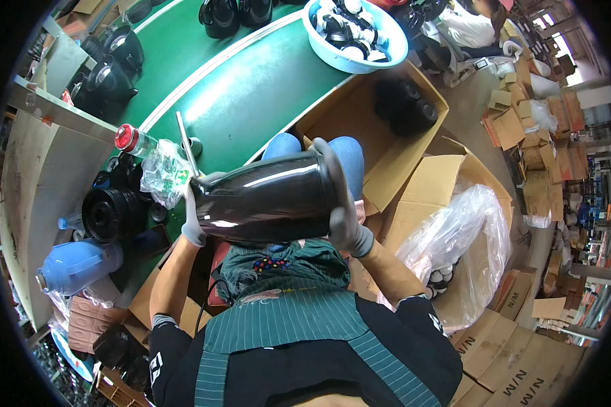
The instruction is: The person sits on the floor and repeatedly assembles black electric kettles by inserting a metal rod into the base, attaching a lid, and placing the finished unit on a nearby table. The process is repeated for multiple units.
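Across my lap, between both hands, lies a glossy black tapered cylinder that looks like a jug body. My left hand, in a grey glove, grips its left end. At the wider right end, my right hand is closed round the rim, also gloved in grey. Both the cylinder's inside and some of my fingertips are hidden. Just beyond my left hand are a crumpled clear plastic bag, a clear bottle with a red cap and a thin metal rod.
A light-blue basin of black and white parts stands on the green table. An open cardboard box holds dark round parts; another box is lined with clear plastic. Black round parts and a blue flask-shaped container sit at left.
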The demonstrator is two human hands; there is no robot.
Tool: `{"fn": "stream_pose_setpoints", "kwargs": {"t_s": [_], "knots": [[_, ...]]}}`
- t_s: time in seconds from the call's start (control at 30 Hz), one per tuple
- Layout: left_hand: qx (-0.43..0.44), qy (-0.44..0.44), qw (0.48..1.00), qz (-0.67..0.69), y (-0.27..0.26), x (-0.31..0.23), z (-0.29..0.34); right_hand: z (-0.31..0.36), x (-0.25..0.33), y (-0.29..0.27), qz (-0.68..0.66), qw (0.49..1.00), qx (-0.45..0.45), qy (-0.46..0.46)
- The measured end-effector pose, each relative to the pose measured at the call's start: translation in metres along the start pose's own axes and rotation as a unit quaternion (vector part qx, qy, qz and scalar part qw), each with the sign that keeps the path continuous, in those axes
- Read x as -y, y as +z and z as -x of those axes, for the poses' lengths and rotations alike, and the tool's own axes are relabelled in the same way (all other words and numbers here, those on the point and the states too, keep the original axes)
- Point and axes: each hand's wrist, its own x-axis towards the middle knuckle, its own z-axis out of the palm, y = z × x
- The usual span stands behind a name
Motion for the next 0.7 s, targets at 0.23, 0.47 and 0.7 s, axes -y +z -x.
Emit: {"fn": "stream_pose_setpoints", "kwargs": {"t_s": [0.23, 0.47, 0.7], "knots": [[-0.082, 0.13, 0.891, -0.428, 0.048, -0.034, -0.001, -0.032, 0.04, -0.004, 0.055, 0.982, 0.017, 0.18], [-0.068, 0.022, 0.96, -0.27, 0.031, -0.021, -0.002, -0.01, 0.035, -0.004, 0.085, 0.995, -0.014, 0.06], [0.045, 0.244, 0.628, -0.737, 0.13, -0.073, -0.011, 0.025, -0.007, -0.008, -0.174, 0.918, -0.075, 0.347]]}}
